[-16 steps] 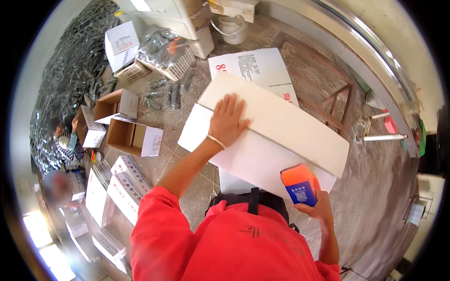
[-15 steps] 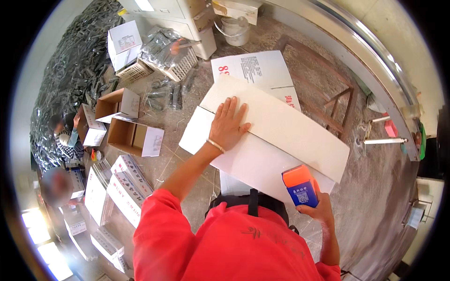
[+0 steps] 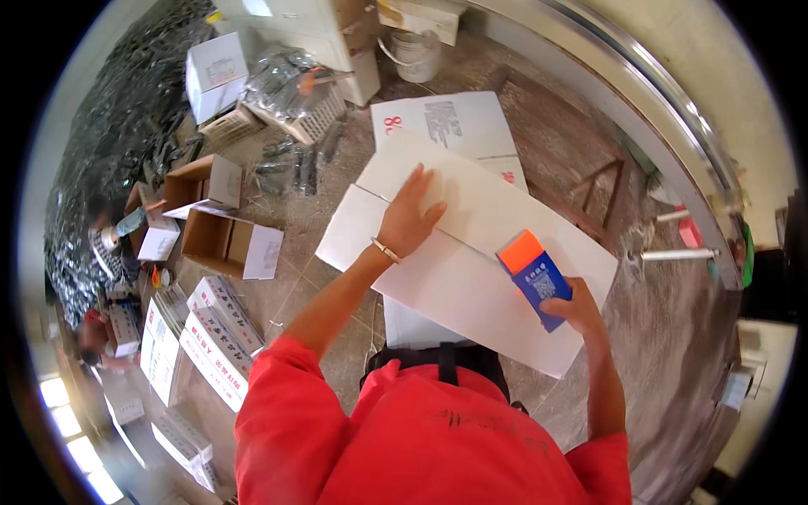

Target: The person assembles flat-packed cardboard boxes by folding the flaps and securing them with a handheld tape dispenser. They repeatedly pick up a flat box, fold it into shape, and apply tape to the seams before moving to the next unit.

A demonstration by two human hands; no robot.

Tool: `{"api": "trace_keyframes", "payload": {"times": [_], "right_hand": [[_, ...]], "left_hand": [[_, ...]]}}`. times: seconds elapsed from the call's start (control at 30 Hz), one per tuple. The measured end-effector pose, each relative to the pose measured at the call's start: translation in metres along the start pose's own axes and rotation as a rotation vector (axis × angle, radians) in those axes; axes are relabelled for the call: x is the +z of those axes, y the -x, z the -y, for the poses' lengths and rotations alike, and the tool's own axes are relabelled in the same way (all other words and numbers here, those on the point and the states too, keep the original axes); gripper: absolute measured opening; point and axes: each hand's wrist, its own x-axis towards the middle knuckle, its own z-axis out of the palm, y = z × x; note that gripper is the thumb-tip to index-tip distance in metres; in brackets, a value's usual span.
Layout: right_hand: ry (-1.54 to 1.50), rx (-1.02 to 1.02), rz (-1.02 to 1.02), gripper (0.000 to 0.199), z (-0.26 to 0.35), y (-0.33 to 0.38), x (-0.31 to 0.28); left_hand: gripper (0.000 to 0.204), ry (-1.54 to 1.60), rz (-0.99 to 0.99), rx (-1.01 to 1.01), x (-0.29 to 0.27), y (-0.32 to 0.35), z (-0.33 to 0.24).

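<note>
A large white cardboard carton [image 3: 522, 236], folded flat, lies in front of me with a seam running across it. My left hand [image 3: 411, 215] rests on its upper left part, across the seam, palm down and fingers stretched out. In my right hand [image 3: 575, 310] is a box-shaped blue-and-orange object [image 3: 535, 282] with a printed square code. Its orange end points away from me, over the seam; I cannot tell whether it touches the cardboard. Another flat printed carton [image 3: 454, 122] lies partly hidden beneath the far edge.
Open brown-lined boxes [image 3: 231, 241] stand to the left, beyond bundled flat cartons [image 3: 220, 337]. Farther off are a crate of dark wrapped packs [image 3: 316, 122], a white bucket [image 3: 415, 57] and a rusty metal frame [image 3: 602, 189]. Another person [image 3: 109, 240] works at far left.
My right hand has moved the blue-and-orange object farther away from me, toward the seam. My left hand stays flat on the cardboard, its fingers closer together.
</note>
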Motion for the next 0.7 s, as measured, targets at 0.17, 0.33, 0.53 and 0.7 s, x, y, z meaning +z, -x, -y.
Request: {"api": "trace_keyframes", "payload": {"times": [0.17,0.33,0.53,0.7], "right_hand": [[0.029,0.047,0.016,0.040,-0.005,-0.003,-0.009],[0.084,0.045,0.022,0.045,-0.001,-0.004,-0.010],[0.136,0.052,0.061,0.045,0.009,-0.007,-0.008],[0.250,0.049,0.212,0.046,0.052,-0.041,0.018]], "left_hand": [[0.058,1.154,0.632,-0.904,0.031,0.001,-0.052],[0.044,1.424,0.696,-0.962,0.057,0.009,-0.071],[0.028,1.037,0.531,-0.673,0.060,0.014,-0.060],[0.022,0.477,0.078,-0.472,0.011,0.001,0.000]]}}
